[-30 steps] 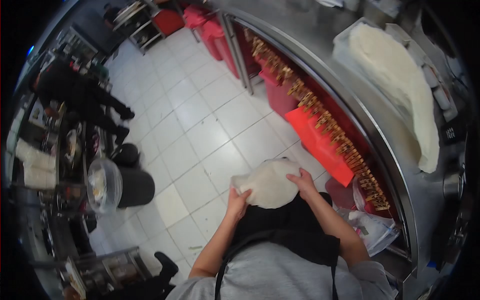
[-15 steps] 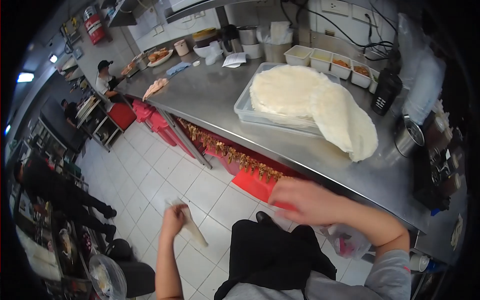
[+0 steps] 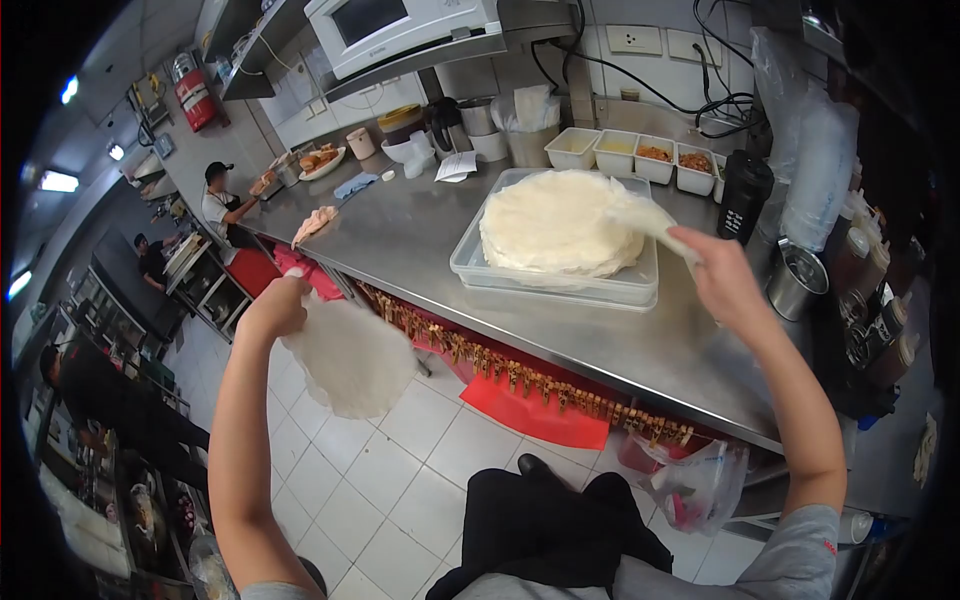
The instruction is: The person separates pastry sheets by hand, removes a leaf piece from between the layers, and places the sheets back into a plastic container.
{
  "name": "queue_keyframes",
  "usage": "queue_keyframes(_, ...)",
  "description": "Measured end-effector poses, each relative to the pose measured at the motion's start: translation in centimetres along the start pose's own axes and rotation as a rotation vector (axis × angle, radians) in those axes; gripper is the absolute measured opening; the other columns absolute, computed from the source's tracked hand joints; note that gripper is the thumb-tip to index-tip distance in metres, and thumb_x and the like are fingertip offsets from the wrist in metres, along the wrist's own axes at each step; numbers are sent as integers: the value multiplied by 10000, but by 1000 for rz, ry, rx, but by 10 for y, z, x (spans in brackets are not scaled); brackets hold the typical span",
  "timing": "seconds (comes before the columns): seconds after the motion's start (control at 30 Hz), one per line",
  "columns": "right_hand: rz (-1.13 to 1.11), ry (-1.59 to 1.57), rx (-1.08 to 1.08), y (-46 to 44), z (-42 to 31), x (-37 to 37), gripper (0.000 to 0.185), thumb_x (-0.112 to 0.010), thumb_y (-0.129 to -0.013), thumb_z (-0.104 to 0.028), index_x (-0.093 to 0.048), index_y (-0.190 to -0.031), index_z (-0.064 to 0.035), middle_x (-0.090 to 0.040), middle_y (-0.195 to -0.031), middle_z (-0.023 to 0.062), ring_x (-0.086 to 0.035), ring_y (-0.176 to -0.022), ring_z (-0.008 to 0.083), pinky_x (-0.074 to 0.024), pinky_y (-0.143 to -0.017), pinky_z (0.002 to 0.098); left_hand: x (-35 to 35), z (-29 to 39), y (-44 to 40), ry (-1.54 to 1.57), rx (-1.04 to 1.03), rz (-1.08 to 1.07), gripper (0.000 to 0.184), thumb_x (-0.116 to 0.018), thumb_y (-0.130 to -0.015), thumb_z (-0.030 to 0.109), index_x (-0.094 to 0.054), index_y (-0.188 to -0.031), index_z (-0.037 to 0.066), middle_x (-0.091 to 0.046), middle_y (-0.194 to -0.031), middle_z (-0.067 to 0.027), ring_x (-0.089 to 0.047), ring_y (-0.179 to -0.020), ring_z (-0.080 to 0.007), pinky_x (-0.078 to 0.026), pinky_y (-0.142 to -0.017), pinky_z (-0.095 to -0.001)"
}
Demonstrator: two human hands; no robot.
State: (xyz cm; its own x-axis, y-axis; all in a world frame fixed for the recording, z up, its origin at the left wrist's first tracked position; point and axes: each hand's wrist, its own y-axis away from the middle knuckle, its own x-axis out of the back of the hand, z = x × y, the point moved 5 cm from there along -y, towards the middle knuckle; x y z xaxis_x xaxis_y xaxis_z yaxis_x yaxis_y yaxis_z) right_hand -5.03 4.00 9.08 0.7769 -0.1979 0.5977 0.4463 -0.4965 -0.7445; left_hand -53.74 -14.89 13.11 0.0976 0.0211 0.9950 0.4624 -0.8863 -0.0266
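Observation:
My left hand [image 3: 277, 306] is closed on the edge of a thin, round, pale flatbread [image 3: 355, 357], which hangs over the floor to the left of the counter. A thick stack of similar flatbreads [image 3: 560, 222] lies in a clear plastic tray [image 3: 553, 292] on the steel counter. At the stack's right side, my right hand [image 3: 718, 275] grips the edge of a raised, folded flatbread flap [image 3: 652, 219]. How many layers this flap has, I cannot tell. The flap's far part rests on the stack.
Behind the tray stand white tubs of food [image 3: 655, 160]. A black bottle [image 3: 745, 196] and a metal cup [image 3: 798, 280] are to the right. Clothespins [image 3: 520, 375] line the counter's lower edge above a red sheet [image 3: 535, 412]. Co-workers [image 3: 225, 205] stand at the left.
My left hand has risen leftward, and its flatbread now spreads open. My right hand has moved from the counter's front edge to the stack and taken hold of the flap that drooped over the tray.

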Motion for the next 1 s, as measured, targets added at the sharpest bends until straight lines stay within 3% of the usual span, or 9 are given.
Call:
queue_keyframes(0.1, -137, -87, -152, -7, -18, 38, 344, -417, -684, 56, -596, -978, 61, -624, -819, 238, -639, -723, 313, -497, -721, 296, 33, 44, -3, 20, -47, -68, 518, -533, -633, -33, -618, -1143, 3, -648, -1009, -230, -633, -967, -325, -499, -836, -354)
queue_keyframes(0.13, -251, -195, -220, -4, -14, 41, 330, -467, -674, 40, -615, -969, 45, -657, -817, 159, -626, -697, 189, -474, -713, 239, 40, 58, -9, 28, -131, -87, 532, -536, -633, -20, -618, -1157, 23, -644, -1023, -228, -632, -979, -313, -484, -865, -339)
queue_keyframes(0.3, -810, -1001, -676, 49, 36, 0, 395, -579, -647, 26, -629, -1038, 4, -652, -963, 38, -602, -887, 121, -468, -813, 245, 88, 137, -44, 84, -423, 12, 501, -557, -669, 54, -630, -1164, 74, -663, -1026, -176, -653, -915, -262, -501, -833, -318)
queue_keyframes(0.37, -840, -1194, -788, 71, 50, -27, 431, -598, -656, 18, -603, -1086, 16, -649, -1000, 64, -611, -919, 146, -468, -848, 263, 124, 175, -43, 243, -531, 128, 489, -580, -698, 67, -617, -1186, 64, -662, -1054, -136, -646, -902, -214, -496, -838, -296)
queue_keyframes(0.5, -909, -1426, -872, 79, 58, -47, 486, -614, -675, 2, -564, -1158, 17, -637, -1067, 84, -613, -973, 171, -462, -889, 282, 149, 230, -53, 1135, -549, 101, 498, -563, -809, -1, -487, -1301, -12, -626, -1092, -132, -626, -901, -159, -495, -817, -260)
queue_keyframes(0.7, -947, -1407, -832, 80, 58, -48, 511, -617, -689, -11, -544, -1194, 12, -624, -1103, 82, -597, -1008, 166, -445, -915, 284, 61, 268, -136, 1505, -551, 276, 532, -583, -804, -41, -461, -1321, -20, -592, -1182, -116, -588, -997, -152, -469, -862, -255)
queue_keyframes(0.83, -987, -1412, -822, 77, 55, -48, 503, -610, -696, -14, -545, -1195, 7, -622, -1098, 73, -595, -998, 161, -442, -911, 281, -69, 253, -201, 1280, -445, 190, 588, -596, -795, -51, -420, -1355, -13, -612, -1154, -127, -590, -1014, -170, -476, -867, -280)
queue_keyframes(0.93, -982, -1416, -821, 78, 58, -51, 501, -605, -702, -18, -544, -1198, 4, -620, -1097, 68, -591, -998, 155, -441, -909, 278, -80, 256, -178, 1657, -213, -64, 657, -628, -785, -23, -375, -1391, 15, -620, -1134, -134, -592, -1005, -171, -483, -853, -282)
queue_keyframes(1.0, -992, -1430, -816, 79, 58, -52, 501, -605, -703, -20, -543, -1200, 2, -619, -1099, 68, -588, -1002, 155, -440, -910, 278, -69, 258, -177, 1412, -307, -36, 697, -656, -773, 13, -358, -1403, 35, -626, -1121, -153, -608, -996, -205, -493, -845, -312)
